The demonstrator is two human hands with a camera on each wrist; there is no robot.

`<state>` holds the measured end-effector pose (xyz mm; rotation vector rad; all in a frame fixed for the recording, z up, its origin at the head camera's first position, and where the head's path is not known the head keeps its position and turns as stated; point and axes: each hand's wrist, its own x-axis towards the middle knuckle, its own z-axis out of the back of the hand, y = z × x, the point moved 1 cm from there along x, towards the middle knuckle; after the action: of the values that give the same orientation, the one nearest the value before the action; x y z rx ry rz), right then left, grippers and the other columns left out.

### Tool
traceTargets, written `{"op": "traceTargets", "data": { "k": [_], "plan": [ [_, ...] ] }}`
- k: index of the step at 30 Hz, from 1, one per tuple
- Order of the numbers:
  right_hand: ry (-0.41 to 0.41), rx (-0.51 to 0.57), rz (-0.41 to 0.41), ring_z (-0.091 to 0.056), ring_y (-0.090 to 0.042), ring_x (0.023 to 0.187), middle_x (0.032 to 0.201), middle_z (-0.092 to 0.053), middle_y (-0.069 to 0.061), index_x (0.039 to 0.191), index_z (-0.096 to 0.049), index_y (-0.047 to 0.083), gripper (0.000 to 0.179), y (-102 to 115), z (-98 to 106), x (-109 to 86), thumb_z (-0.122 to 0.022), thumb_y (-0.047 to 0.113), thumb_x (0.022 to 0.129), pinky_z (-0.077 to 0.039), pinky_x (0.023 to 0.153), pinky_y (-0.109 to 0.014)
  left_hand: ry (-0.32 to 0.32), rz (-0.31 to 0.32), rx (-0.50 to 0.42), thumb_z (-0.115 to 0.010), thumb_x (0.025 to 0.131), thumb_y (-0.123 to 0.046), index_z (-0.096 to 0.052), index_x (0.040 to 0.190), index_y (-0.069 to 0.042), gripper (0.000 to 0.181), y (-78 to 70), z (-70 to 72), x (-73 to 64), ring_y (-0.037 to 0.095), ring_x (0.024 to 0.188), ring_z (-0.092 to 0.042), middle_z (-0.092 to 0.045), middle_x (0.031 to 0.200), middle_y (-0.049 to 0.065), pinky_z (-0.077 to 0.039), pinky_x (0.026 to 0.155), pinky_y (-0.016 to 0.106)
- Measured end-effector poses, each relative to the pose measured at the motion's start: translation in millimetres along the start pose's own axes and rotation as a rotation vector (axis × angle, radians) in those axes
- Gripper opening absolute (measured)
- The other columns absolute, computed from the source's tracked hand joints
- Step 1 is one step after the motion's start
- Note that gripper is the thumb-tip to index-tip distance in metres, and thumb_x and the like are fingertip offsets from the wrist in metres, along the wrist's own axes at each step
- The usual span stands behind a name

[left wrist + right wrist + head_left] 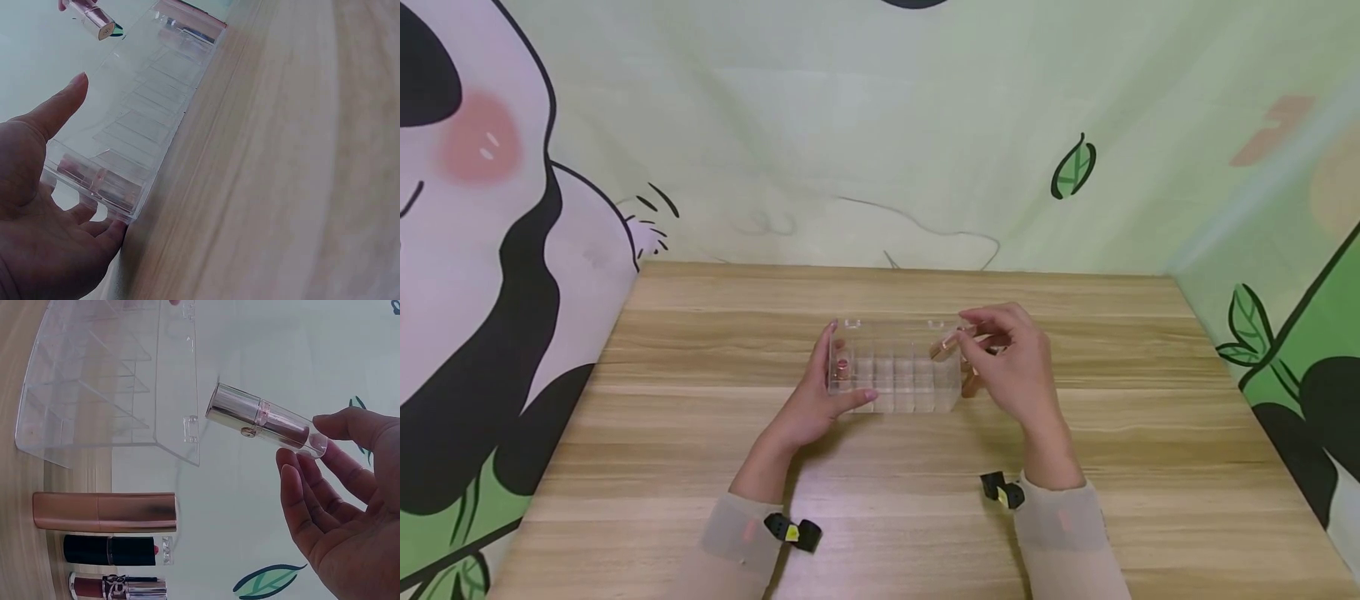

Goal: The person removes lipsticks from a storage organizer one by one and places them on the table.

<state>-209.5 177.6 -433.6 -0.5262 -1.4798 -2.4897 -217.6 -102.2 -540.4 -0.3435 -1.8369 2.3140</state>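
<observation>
A clear acrylic organizer box (895, 385) with rows of compartments stands on the table. My left hand (811, 406) grips its left end, thumb across the front and fingers round the side. One lipstick (842, 369) stands in a compartment at that end. Between thumb and fingertips, my right hand (1017, 367) pinches a lipstick (265, 420) with a silvery base and a clear cap. This lipstick is tilted, its base towards the box, above the right-hand compartments in the head view.
Just right of the box stand a rose-gold lipstick tube (106, 512), a black lipstick (109, 550) and a dark red tube with a silver part (115, 587), mostly hidden by my right hand in the head view. A printed cloth (820, 150) hangs behind the wooden table (880, 517).
</observation>
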Motion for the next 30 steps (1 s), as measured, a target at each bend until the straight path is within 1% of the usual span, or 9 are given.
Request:
{"op": "traceTargets", "data": {
  "k": [7, 16, 19, 23, 30],
  "plan": [
    [-0.007, 0.013, 0.003, -0.071, -0.021, 0.091, 0.109, -0.07, -0.011, 0.111, -0.08, 0.0, 0.021, -3, 4, 0.9, -0.081, -0.004, 0.091, -0.057, 0.075, -0.017, 0.005, 0.002, -0.014, -0.089, 0.09, -0.029, 0.0, 0.17, -0.044, 0.121, -0.8, -0.3, 0.8, 0.039, 0.157, -0.028, -0.018, 0.174, 0.01, -0.018, 0.128, 0.063],
    [-0.015, 0.027, 0.009, -0.071, -0.018, 0.089, 0.109, -0.07, -0.012, 0.111, -0.079, -0.002, 0.021, -2, 8, 0.9, -0.08, -0.005, 0.09, -0.058, 0.074, -0.019, 0.005, 0.001, -0.023, -0.09, 0.089, -0.028, -0.001, 0.17, -0.046, 0.121, -0.4, -0.3, 0.6, 0.037, 0.155, -0.032, -0.019, 0.174, 0.009, -0.019, 0.128, 0.062],
    [-0.016, 0.026, 0.008, -0.07, -0.018, 0.089, 0.109, -0.071, -0.012, 0.111, -0.079, -0.002, 0.021, -3, 9, 0.9, -0.08, -0.005, 0.09, -0.058, 0.074, -0.018, 0.005, -0.001, -0.025, -0.09, 0.089, -0.028, -0.001, 0.17, -0.044, 0.122, 0.2, -0.3, 0.7, 0.037, 0.154, -0.032, -0.019, 0.173, 0.01, -0.02, 0.128, 0.062],
    [-0.014, 0.016, 0.003, -0.07, -0.018, 0.089, 0.109, -0.07, -0.012, 0.112, -0.08, -0.001, 0.022, -4, 11, 1.0, -0.08, -0.005, 0.091, -0.057, 0.074, -0.017, 0.007, -0.006, -0.029, -0.09, 0.09, -0.026, 0.0, 0.171, -0.041, 0.122, 0.4, -0.6, 0.7, 0.037, 0.156, -0.03, -0.018, 0.174, 0.011, -0.018, 0.128, 0.062],
    [-0.003, -0.004, 0.008, -0.069, -0.017, 0.09, 0.107, -0.069, -0.012, 0.113, -0.081, 0.001, 0.021, -3, 14, 0.9, -0.079, -0.004, 0.092, -0.056, 0.076, -0.016, 0.0, -0.011, -0.018, -0.09, 0.09, -0.027, 0.0, 0.171, -0.042, 0.122, 1.9, -0.4, 1.6, 0.035, 0.161, -0.021, -0.018, 0.174, 0.01, -0.015, 0.129, 0.062]
  ]
}}
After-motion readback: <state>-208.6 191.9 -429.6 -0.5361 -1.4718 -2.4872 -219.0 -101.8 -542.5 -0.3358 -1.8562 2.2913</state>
